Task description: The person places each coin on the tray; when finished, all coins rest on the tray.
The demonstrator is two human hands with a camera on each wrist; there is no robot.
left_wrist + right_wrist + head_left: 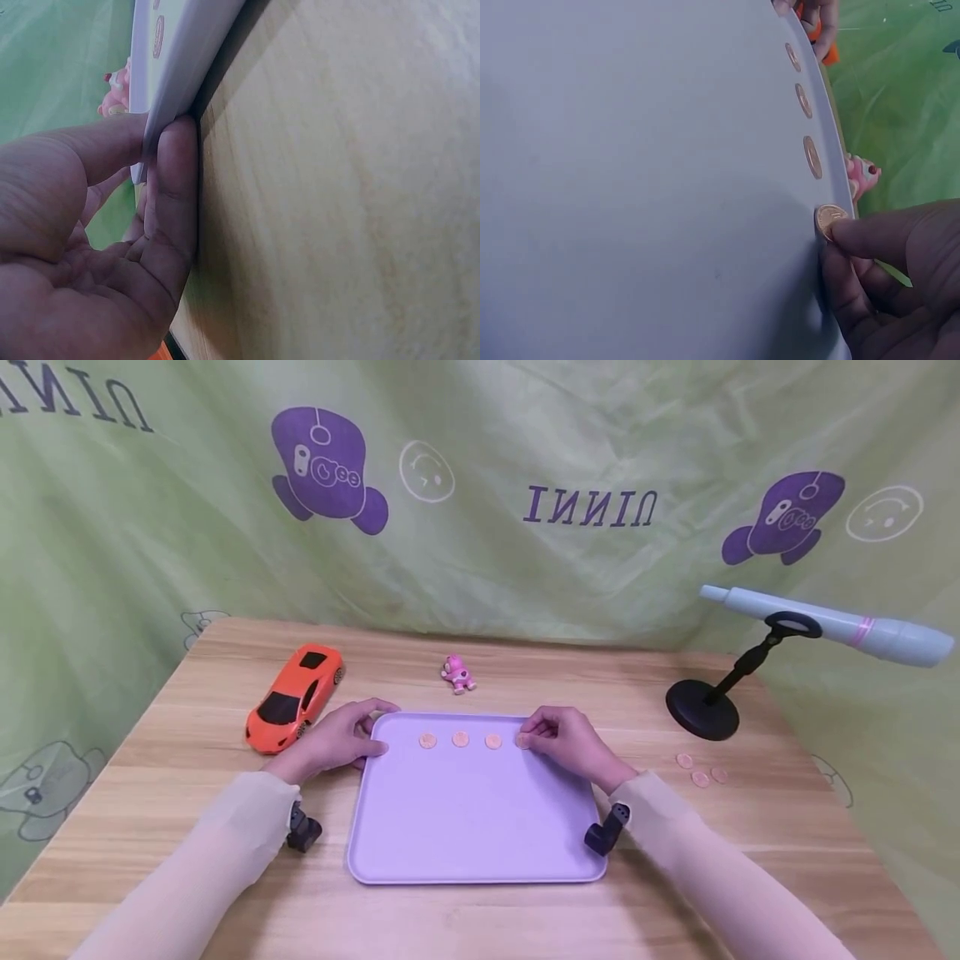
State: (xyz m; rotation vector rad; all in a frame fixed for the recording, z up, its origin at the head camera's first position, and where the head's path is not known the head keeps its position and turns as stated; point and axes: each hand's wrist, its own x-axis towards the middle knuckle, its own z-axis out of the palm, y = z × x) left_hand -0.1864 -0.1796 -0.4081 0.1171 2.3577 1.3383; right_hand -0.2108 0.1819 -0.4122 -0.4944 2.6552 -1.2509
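Note:
A lilac tray (480,810) lies on the wooden table. Its upper left corner is gripped by my left hand (341,739), thumb on the rim and fingers underneath, as the left wrist view shows. Between thumb and fingertip my right hand (566,743) pinches a copper-coloured coin (830,219) at the tray's far edge, toward the right. To the left of that coin, three more coins (461,739) lie in a row along the same edge. Three other coins (700,778) sit on the table beyond the tray's right side.
An orange toy car (292,697) stands left of the tray, close to my left hand. Behind the tray is a small pink bear figure (457,675). At the right, a black stand (705,708) holds a light blue microphone (832,620). A green printed cloth (480,568) hangs behind the table.

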